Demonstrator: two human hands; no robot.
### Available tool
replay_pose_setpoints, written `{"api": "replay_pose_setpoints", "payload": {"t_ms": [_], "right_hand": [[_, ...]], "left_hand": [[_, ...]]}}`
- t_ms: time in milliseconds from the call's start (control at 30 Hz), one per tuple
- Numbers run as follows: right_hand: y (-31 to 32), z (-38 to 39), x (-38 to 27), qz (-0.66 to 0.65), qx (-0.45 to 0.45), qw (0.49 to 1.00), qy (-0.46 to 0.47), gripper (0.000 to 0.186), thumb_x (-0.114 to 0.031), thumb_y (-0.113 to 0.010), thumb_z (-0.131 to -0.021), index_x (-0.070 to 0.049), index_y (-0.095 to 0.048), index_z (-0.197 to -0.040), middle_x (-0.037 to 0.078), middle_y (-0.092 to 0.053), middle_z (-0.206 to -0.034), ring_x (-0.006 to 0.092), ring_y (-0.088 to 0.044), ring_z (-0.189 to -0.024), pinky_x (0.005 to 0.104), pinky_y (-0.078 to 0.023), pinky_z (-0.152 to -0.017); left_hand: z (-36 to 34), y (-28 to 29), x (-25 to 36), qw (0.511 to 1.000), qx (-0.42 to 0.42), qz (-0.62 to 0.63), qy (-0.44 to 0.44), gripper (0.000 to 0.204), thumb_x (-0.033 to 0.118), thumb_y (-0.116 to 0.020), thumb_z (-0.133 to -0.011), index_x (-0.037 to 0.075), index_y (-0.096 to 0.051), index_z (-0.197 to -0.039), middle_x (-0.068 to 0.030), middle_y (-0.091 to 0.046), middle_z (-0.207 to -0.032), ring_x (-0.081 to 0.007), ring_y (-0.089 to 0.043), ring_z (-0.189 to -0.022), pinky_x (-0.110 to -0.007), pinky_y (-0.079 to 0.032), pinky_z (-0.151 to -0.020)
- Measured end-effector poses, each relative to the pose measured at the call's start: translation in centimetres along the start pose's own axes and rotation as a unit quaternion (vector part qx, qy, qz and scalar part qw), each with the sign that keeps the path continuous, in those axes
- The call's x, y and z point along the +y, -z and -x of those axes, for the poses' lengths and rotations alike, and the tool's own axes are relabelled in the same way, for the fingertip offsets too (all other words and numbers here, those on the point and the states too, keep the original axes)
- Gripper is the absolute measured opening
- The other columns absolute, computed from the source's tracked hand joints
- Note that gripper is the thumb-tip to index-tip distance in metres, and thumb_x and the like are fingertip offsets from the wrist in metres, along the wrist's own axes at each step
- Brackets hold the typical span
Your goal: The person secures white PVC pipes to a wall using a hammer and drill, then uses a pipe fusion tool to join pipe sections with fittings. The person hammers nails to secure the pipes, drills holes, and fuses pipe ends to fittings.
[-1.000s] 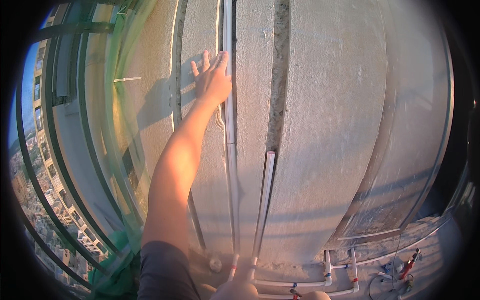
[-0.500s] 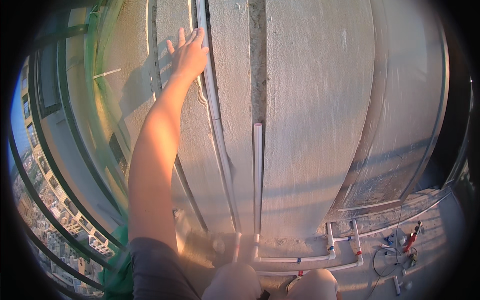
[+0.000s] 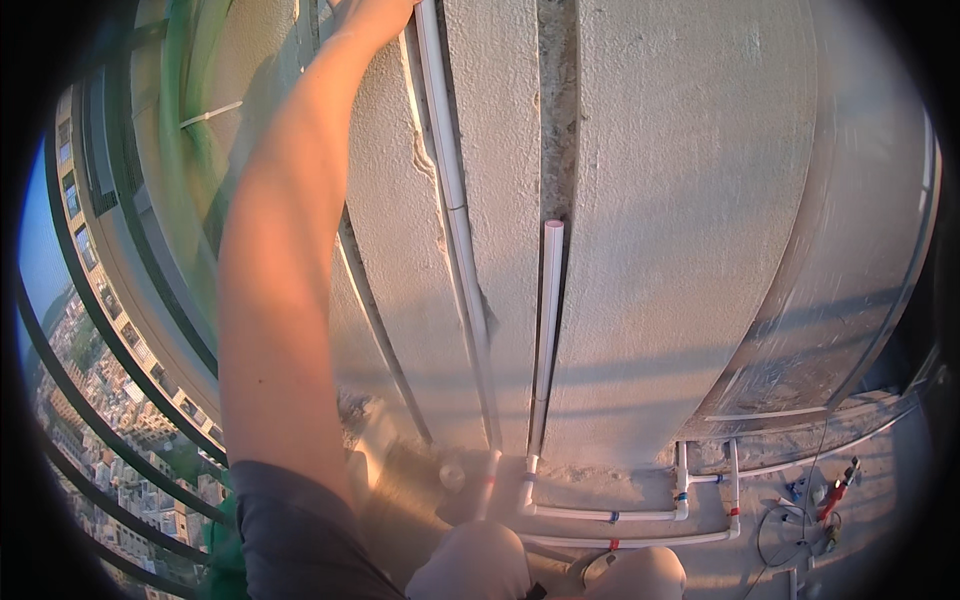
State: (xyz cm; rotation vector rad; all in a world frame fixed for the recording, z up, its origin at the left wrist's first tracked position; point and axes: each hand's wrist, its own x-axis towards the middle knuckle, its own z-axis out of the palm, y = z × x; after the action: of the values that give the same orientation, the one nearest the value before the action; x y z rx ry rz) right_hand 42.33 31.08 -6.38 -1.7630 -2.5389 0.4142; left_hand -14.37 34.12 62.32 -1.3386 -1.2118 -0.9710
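Note:
My left arm stretches up along the wall to the top edge of the picture, where my left hand (image 3: pixel 372 18) rests by a long white pipe (image 3: pixel 447 150). Most of its fingers lie beyond the edge, so their grip is hidden. The pipe runs down a groove cut in the wall to the floor. In the groove to its right stands a shorter white pipe (image 3: pixel 551 300) with an open upper end. Below it, an elbow joins it to a white floor pipe (image 3: pixel 580 513). My right hand is out of view.
A second floor pipe (image 3: pixel 640 543) runs close to my knees. At the right lie a red tool (image 3: pixel 834 495) and a looped dark cable (image 3: pixel 765 545). Dark railings (image 3: pixel 100 460) and green netting (image 3: pixel 185 90) border the left side, with city buildings beyond.
My left hand has gone higher, from spread fingers at the pipe to the picture's top edge. The view has shifted, so the wall and pipes appear farther right.

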Motion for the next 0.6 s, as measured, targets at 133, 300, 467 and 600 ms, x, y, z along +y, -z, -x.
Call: {"api": "replay_pose_setpoints", "payload": {"t_ms": [133,300,467,600], "right_hand": [[1.4,-2.4,-1.5,0.004,0.006,1.0,0.011,0.034,-0.036,-0.061,-0.096,-0.007,-0.068,-0.114,0.023,-0.073,-0.11,0.0451,-0.069,-0.104,0.0561,-0.053,-0.088],[2.4,-2.8,-2.2,0.007,0.01,1.0,0.016,0.034,-0.037,-0.062,-0.095,-0.007,-0.068,-0.112,0.023,-0.073,-0.109,0.0451,-0.069,-0.103,0.056,-0.053,-0.087],[3.2,-2.8,-2.4,0.006,0.018,1.0,0.014,0.035,-0.037,-0.063,-0.094,-0.007,-0.069,-0.11,0.023,-0.073,-0.107,0.0452,-0.069,-0.101,0.0559,-0.053,-0.086],[3.7,-2.5,-2.4,0.011,0.022,1.0,0.017,0.035,-0.037,-0.064,-0.094,-0.007,-0.069,-0.109,0.023,-0.073,-0.106,0.0453,-0.069,-0.101,0.0558,-0.053,-0.086]], "left_hand": [[-0.4,-0.2,0.1,1.0,0.0,-0.005,0.004,0.067,0.023,-0.066,-0.091,0.004,-0.051,-0.154,-0.0208,-0.049,-0.16,-0.0423,-0.037,-0.153,-0.048,-0.027,-0.128],[0.0,-0.3,1.4,0.999,-0.016,-0.022,0.036,0.077,0.029,-0.07,-0.088,0.008,-0.045,-0.159,-0.0181,-0.041,-0.166,-0.0418,-0.029,-0.157,-0.058,-0.018,-0.129],[0.9,1.1,3.1,0.995,-0.044,-0.076,0.049,0.087,0.036,-0.073,-0.086,0.014,-0.038,-0.164,-0.0132,-0.034,-0.171,-0.0422,-0.021,-0.16,-0.064,-0.01,-0.129],[1.4,1.7,4.7,0.991,-0.062,-0.072,0.097,0.084,0.036,-0.071,-0.092,0.015,-0.036,-0.165,-0.0074,-0.03,-0.174,-0.0392,-0.016,-0.162,-0.063,-0.007,-0.13]]}}
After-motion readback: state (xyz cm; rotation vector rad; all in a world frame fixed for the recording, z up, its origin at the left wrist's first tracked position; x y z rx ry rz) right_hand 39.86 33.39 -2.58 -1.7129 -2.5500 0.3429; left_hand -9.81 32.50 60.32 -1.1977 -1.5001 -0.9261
